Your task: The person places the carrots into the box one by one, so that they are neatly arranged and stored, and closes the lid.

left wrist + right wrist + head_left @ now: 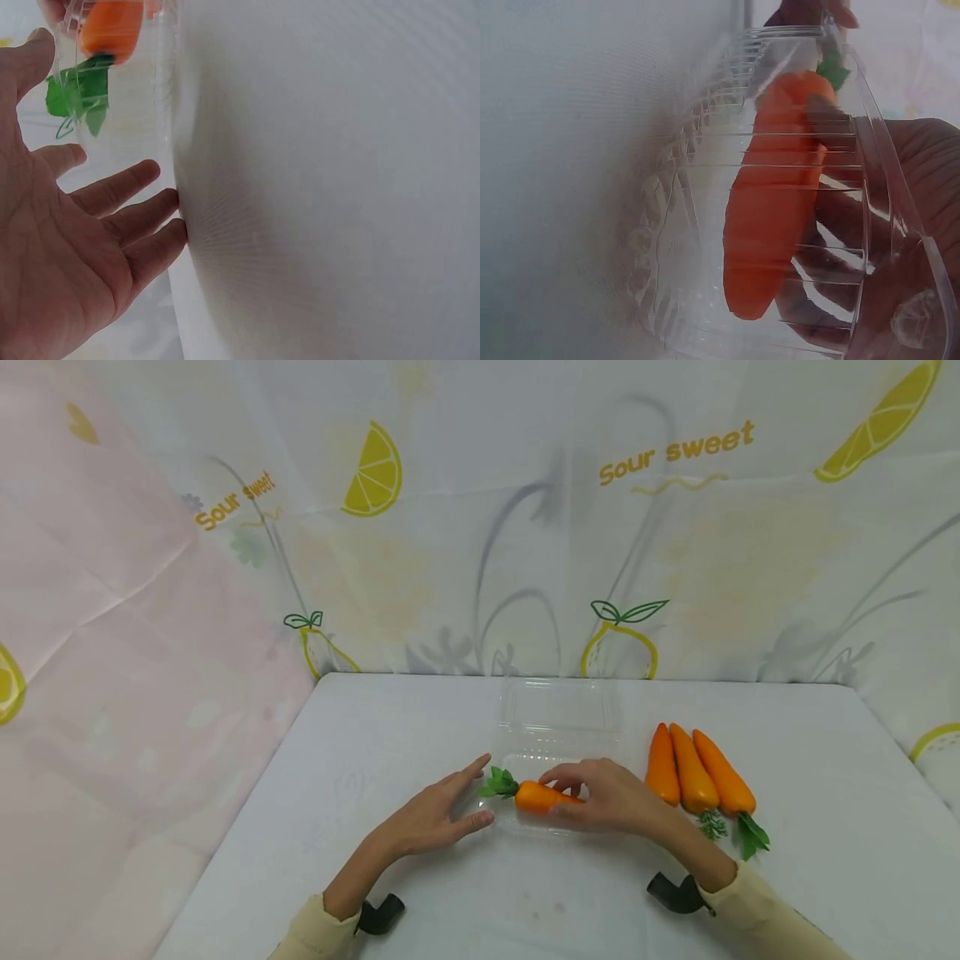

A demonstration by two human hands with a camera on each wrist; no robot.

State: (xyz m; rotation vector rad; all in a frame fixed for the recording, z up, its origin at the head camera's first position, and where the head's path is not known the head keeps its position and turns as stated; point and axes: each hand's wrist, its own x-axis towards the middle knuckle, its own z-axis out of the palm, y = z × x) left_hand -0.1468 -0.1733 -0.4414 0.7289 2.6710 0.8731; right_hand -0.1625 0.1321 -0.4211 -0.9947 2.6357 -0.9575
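Note:
An orange carrot [534, 797] with green leaves at its left end lies lengthwise in a clear plastic box [705, 247]. My right hand [615, 797] reaches over the box and grips the carrot near its narrow end, thumb on the near side. Through the transparent wall, the right wrist view shows its fingers against the carrot's side. The left hand [431, 818] is by the box's left end, thumb and fingers spread around the leaves [82, 94]. In the left wrist view its palm holds nothing, and the lower fingertips [176, 229] are right at the white tabletop.
Behind the box's base, its clear lid [558, 703] lies hinged back on the white table [390, 727]. Three more carrots [692, 768] lie side by side to the right, leaves toward me. A printed cloth [465, 527] hangs along the table's far edge.

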